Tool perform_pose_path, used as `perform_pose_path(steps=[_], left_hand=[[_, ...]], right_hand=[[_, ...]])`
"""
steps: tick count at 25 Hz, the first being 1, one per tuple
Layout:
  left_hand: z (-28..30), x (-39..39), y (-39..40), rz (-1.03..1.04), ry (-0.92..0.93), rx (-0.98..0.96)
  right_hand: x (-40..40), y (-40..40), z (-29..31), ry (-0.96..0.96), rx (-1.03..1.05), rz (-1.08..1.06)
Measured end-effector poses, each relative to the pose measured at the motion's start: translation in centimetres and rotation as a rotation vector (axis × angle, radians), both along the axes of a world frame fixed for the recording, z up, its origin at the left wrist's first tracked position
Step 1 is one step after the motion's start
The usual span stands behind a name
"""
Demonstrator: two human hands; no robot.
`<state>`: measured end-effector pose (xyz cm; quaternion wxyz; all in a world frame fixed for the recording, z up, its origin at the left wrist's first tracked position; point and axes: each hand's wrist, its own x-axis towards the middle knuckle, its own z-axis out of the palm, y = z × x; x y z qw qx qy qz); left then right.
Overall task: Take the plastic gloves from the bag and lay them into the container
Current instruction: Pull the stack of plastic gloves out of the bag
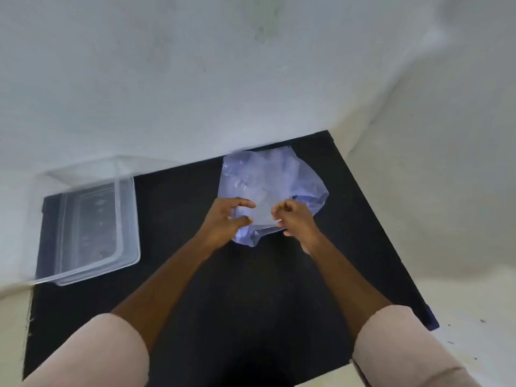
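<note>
A crumpled pale blue plastic bag (268,180) lies on the black table (195,275) near its far edge. Clear plastic gloves (262,212) show at the bag's near mouth. My left hand (226,222) pinches the left side of that clear plastic between thumb and fingers. My right hand (293,219) is curled tight on its right side. A clear rectangular container (89,224) stands at the table's left edge, apart from both hands; it looks empty, though its see-through walls make that hard to tell.
White walls meet in a corner right behind the table. The container overhangs the table's left edge a little. Pale floor shows to the right and below the table.
</note>
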<state>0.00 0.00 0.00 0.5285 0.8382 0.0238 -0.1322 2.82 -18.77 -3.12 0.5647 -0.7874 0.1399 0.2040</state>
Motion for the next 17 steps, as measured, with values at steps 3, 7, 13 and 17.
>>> perform_pose_path(steps=[3, 7, 13, 17], left_hand=[[-3.7, 0.9, -3.3, -0.157, -0.094, 0.631], [-6.5, 2.7, -5.4, -0.125, -0.05, 0.897], [-7.3, 6.1, -5.9, -0.076, -0.096, 0.817], [-7.2, 7.5, -5.7, -0.059, -0.099, 0.738]], right_hand=[[2.3, -1.9, -3.2, 0.027, -0.202, -0.084], [4.5, -2.2, -5.8, -0.019, -0.357, -0.142], [7.8, -2.9, -7.1, -0.018, -0.479, -0.116], [10.0, -2.0, -7.7, 0.018, -0.508, -0.121]])
